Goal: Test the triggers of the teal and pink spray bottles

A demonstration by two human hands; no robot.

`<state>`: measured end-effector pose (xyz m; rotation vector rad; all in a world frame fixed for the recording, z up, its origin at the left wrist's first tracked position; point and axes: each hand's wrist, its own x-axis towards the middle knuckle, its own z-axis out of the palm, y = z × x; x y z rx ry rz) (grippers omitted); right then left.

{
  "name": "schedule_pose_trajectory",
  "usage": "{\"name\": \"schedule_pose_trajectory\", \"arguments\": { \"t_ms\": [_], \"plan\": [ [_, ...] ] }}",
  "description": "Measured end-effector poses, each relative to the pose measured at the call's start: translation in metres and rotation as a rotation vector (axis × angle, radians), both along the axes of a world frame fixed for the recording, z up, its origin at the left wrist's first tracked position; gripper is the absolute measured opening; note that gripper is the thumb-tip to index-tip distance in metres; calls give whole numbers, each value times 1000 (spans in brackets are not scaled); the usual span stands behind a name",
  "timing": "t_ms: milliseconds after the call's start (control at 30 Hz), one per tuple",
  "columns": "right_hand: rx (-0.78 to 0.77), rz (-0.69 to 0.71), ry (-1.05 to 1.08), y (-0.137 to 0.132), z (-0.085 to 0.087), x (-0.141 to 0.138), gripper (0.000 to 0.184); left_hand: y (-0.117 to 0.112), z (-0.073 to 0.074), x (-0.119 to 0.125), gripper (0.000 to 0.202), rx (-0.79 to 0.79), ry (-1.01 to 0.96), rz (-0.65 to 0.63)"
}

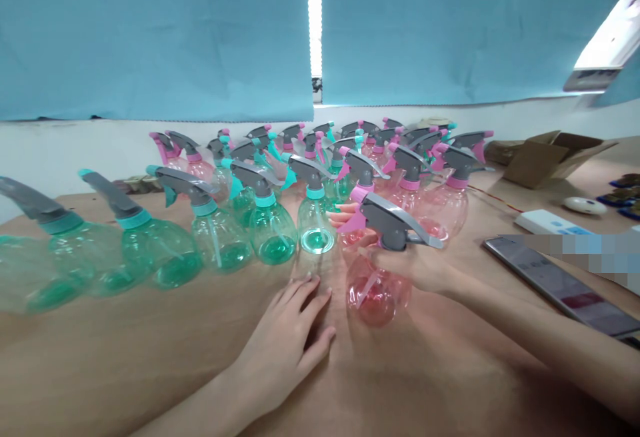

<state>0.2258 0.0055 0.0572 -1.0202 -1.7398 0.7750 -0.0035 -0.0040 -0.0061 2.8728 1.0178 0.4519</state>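
My right hand is at the neck of a pink spray bottle, closed around it just under the grey trigger head. Its fingers reach out past the left of the neck, and its collar is hidden. The bottle stands nearest to me, slightly tilted. My left hand lies open on the wooden table, palm down, holding nothing. Just beyond it is a green spray bottle with a turquoise collar. More green spray bottles stand in a row to the left, and pink ones behind my right hand.
Further rows of grey-headed spray bottles fill the back of the table. On the right lie a phone, a white power strip, a white mouse and an open cardboard box. Blue blinds hang behind.
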Motion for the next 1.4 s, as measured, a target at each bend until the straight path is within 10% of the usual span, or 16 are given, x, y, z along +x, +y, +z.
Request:
{"name": "schedule_pose_trajectory", "arguments": {
  "t_ms": [733, 1400],
  "plan": [
    [-64, 37, 20, 0, 0, 1, 23, 0, 1, 0, 39, -1, 15, 2],
    [-57, 94, 57, 1, 0, 1, 56, 0, 0, 0, 40, 6, 44, 9]
  ]
}}
